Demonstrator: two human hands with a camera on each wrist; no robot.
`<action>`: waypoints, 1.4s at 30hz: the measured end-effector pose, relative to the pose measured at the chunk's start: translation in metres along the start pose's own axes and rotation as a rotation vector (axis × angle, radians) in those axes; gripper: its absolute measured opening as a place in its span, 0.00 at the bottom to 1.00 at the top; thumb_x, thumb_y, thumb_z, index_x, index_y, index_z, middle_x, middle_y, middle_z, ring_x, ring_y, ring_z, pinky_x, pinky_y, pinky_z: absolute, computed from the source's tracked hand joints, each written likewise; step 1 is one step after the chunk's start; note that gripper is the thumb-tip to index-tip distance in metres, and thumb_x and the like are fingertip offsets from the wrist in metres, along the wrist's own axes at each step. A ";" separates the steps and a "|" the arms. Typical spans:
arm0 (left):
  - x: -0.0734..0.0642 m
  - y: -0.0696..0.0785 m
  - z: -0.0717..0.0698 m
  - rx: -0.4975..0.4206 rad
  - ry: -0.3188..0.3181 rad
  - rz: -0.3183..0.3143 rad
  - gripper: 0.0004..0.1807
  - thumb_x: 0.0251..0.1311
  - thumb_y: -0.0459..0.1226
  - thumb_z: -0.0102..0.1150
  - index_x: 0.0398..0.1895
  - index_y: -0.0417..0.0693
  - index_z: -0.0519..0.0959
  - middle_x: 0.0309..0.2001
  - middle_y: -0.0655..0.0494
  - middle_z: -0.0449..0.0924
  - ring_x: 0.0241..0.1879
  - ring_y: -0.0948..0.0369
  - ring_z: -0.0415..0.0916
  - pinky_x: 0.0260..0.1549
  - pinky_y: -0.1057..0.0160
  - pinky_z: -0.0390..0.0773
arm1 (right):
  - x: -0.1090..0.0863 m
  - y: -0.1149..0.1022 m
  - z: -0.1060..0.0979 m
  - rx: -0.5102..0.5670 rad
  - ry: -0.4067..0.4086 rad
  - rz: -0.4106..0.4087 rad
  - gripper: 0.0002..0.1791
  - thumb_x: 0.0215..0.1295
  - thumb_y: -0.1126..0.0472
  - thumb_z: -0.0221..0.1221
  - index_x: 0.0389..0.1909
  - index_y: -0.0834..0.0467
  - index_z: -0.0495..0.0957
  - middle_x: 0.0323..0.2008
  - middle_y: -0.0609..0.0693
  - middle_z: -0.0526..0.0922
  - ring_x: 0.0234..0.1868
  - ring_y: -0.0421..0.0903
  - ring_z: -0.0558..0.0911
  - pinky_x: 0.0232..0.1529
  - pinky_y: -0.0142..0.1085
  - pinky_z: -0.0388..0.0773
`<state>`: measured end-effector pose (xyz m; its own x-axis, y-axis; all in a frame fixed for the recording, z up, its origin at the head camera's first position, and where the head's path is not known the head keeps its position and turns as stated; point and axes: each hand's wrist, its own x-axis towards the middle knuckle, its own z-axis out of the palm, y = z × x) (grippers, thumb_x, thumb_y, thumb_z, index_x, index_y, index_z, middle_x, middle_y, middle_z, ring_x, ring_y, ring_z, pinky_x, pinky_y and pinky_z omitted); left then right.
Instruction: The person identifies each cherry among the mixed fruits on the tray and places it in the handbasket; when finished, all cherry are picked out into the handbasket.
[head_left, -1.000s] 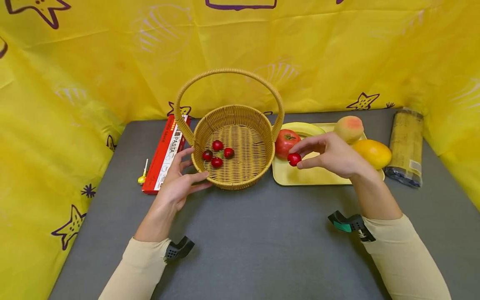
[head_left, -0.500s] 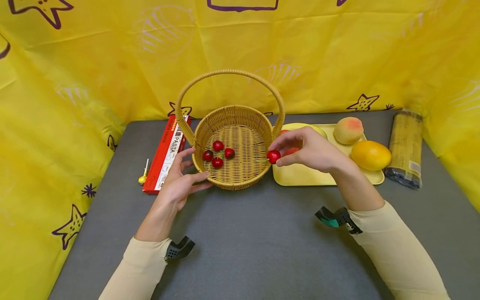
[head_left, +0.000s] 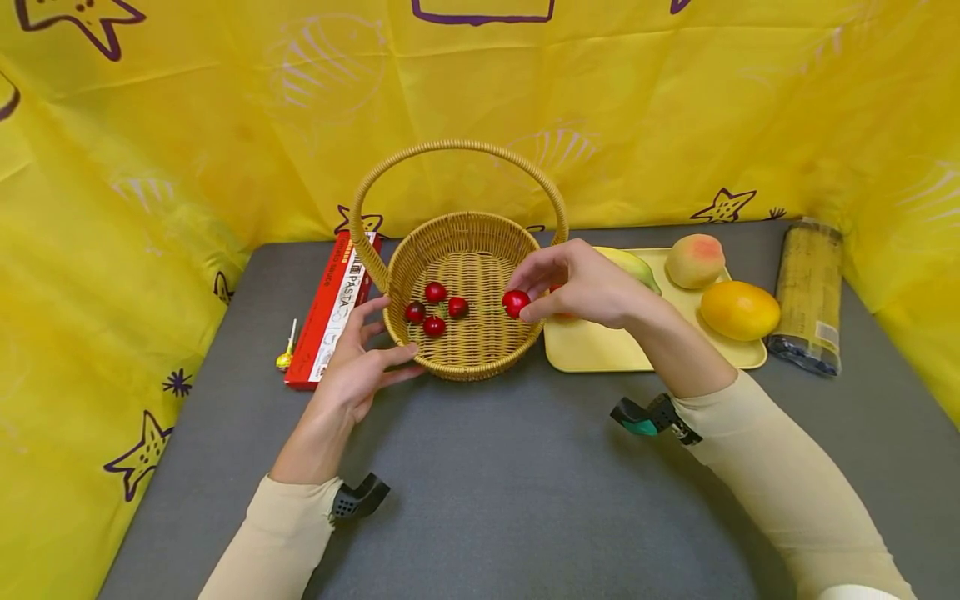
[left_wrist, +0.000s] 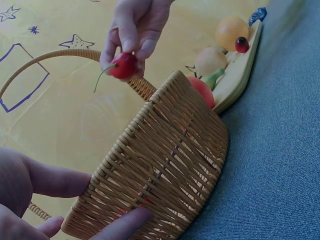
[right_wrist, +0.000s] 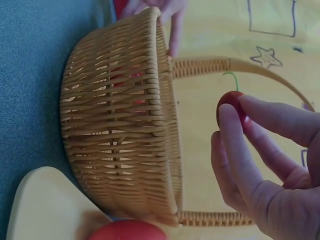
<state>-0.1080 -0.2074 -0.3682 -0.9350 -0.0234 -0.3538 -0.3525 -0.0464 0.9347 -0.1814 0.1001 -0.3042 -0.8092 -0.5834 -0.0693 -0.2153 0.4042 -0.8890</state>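
My right hand (head_left: 581,287) pinches a red cherry (head_left: 515,303) between thumb and fingertips, above the right inner side of the wicker basket (head_left: 471,371). The cherry's green stem (left_wrist: 102,80) hangs down in the left wrist view. My left hand (head_left: 358,367) holds the basket's left front side, with thumb on the rim and other fingers against the outer wall (left_wrist: 165,150). Several cherries (head_left: 434,326) lie on the basket floor at the left. An arched handle (head_left: 461,145) rises over the basket.
A yellow tray (head_left: 592,358) right of the basket carries a peach (head_left: 696,261), a mango (head_left: 740,310), a banana (head_left: 630,265), a partly hidden red fruit and a cherry (left_wrist: 242,45). A packaged roll (head_left: 808,296), pasta box (head_left: 333,308) and lollipop (head_left: 287,354) flank them.
My right hand has carried the cherry leftward from above the tray to above the basket's interior. My left hand and the basket have stayed in place.
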 end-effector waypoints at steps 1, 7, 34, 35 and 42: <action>0.000 0.000 0.000 -0.001 -0.001 0.000 0.48 0.67 0.23 0.62 0.82 0.60 0.51 0.75 0.41 0.52 0.61 0.38 0.77 0.49 0.48 0.88 | 0.002 -0.001 0.001 0.004 -0.001 0.003 0.16 0.55 0.66 0.77 0.45 0.56 0.88 0.39 0.52 0.89 0.42 0.51 0.85 0.41 0.36 0.82; 0.000 0.000 0.001 -0.005 -0.003 -0.002 0.48 0.66 0.23 0.62 0.82 0.60 0.50 0.74 0.40 0.52 0.61 0.38 0.77 0.49 0.48 0.88 | 0.019 -0.004 0.005 0.027 -0.032 0.020 0.16 0.54 0.68 0.76 0.45 0.57 0.87 0.40 0.53 0.89 0.44 0.50 0.86 0.49 0.37 0.85; 0.001 -0.001 -0.001 -0.010 -0.003 0.006 0.47 0.67 0.22 0.60 0.82 0.59 0.51 0.73 0.40 0.53 0.63 0.36 0.75 0.49 0.48 0.89 | 0.092 -0.022 0.031 0.042 -0.167 0.250 0.14 0.61 0.74 0.68 0.47 0.63 0.81 0.39 0.57 0.82 0.39 0.56 0.87 0.46 0.46 0.89; 0.001 0.000 -0.001 -0.011 -0.003 0.007 0.47 0.67 0.22 0.60 0.82 0.59 0.51 0.73 0.40 0.53 0.63 0.36 0.75 0.48 0.48 0.89 | 0.094 -0.022 0.031 0.036 -0.170 0.253 0.14 0.61 0.74 0.68 0.46 0.63 0.81 0.38 0.57 0.82 0.38 0.55 0.87 0.46 0.45 0.90; 0.000 -0.001 -0.001 -0.015 -0.002 0.010 0.48 0.66 0.21 0.60 0.82 0.59 0.51 0.73 0.40 0.53 0.63 0.36 0.74 0.48 0.48 0.89 | 0.110 -0.023 0.028 -0.052 -0.209 0.259 0.15 0.60 0.75 0.68 0.47 0.62 0.81 0.37 0.55 0.80 0.35 0.49 0.84 0.44 0.41 0.89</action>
<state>-0.1077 -0.2087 -0.3690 -0.9386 -0.0219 -0.3443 -0.3424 -0.0610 0.9376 -0.2499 0.0072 -0.3037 -0.7119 -0.5864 -0.3864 -0.0492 0.5905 -0.8056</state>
